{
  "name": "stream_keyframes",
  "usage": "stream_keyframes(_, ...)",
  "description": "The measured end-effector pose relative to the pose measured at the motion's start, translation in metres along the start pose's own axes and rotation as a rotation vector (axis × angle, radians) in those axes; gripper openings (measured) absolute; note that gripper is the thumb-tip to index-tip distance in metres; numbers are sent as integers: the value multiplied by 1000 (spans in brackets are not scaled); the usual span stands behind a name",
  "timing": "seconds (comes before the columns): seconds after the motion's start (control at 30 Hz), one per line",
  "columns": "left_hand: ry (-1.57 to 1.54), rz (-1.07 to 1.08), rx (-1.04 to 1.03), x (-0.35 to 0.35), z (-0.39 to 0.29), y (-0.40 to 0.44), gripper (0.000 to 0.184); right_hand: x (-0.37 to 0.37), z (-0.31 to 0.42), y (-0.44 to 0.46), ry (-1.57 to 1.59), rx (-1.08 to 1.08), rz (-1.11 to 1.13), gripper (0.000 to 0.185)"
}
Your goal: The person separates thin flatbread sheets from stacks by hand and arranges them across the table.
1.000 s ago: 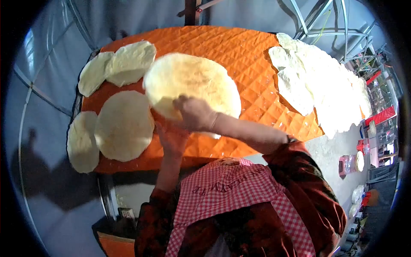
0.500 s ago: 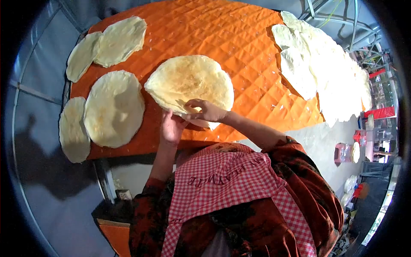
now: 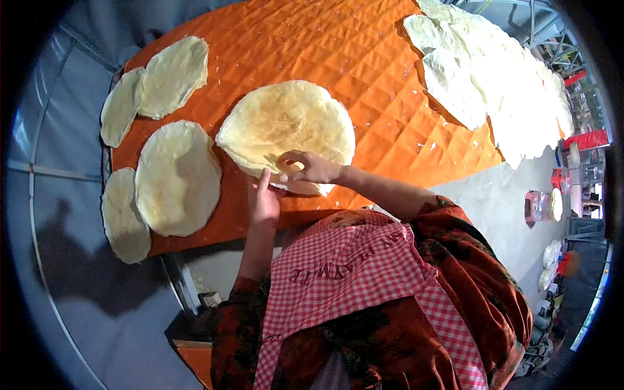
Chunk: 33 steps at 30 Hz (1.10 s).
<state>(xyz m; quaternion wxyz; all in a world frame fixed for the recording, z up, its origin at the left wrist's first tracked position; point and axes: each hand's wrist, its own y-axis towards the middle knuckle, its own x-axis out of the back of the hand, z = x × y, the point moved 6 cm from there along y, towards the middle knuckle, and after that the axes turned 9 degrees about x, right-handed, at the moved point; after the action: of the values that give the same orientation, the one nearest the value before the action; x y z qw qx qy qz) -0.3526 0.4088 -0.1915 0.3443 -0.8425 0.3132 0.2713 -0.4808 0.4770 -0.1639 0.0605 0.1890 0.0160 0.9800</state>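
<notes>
A large round flatbread (image 3: pixel 292 120), pale with light brown patches, lies on the orange quilted cloth (image 3: pixel 325 45) in front of me. It appears to top a small stack, as further layers show at its near edge. My right hand (image 3: pixel 311 168) rests over that edge with thumb and fingers pinched on the bread. Just to its left, my left hand (image 3: pixel 265 203) holds the same edge from the near side, one finger upright against it and the other fingers partly hidden by the bread.
Two flatbreads (image 3: pixel 177 179) (image 3: pixel 125 214) overlap at the near left. More flatbreads (image 3: pixel 175 75) lie at the far left. A big overlapping spread of pale flatbreads (image 3: pixel 507 84) covers the right end. Grey sheeting (image 3: pixel 71 130) hangs at left; a pink container (image 3: pixel 536 205) stands on the floor.
My left hand has shifted a little along the near edge toward my right hand, with a finger now raised against the bread. The whole view has turned slightly.
</notes>
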Motion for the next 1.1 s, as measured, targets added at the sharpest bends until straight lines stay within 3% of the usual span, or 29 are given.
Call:
stream_keyframes(0.2, -30, -34, 57, 7, 4, 2, 46, -2, -1, 10, 151, -63, 62, 48)
stream_keyframes(0.5, -16, -18, 84, -2, -3, -1, 52, -2, 27, 23, -89, -95, -33, 53)
stream_keyframes(0.6, -40, -27, 101, -3, -5, 0, 52, -9, 13, 36, -70, -103, 45, 51)
stream_keyframes(0.8, -84, -7, 115, 20, 4, 13, 48, -5, 4, 37, 206, -206, 36, 45)
stream_keyframes(0.93, -85, 65, 137, 68, 26, 41, 41, -8, -1, 40, 79, -146, 46, 47)
stream_keyframes(0.97, -11, -1, 122, 76, 26, 42, 40, -11, 2, 39, 2, -139, 53, 48)
stream_keyframes(1.03, 135, -124, 91, 53, 9, 29, 39, -10, 39, 26, -240, -61, 48, 51)
stream_keyframes(1.07, 72, -137, 76, 46, 6, 26, 39, -11, 60, 22, -367, 63, -49, 51)
stream_keyframes(1.1, 10, -149, 61, 40, 3, 23, 39, -28, 40, 24, -500, 46, -63, 50)
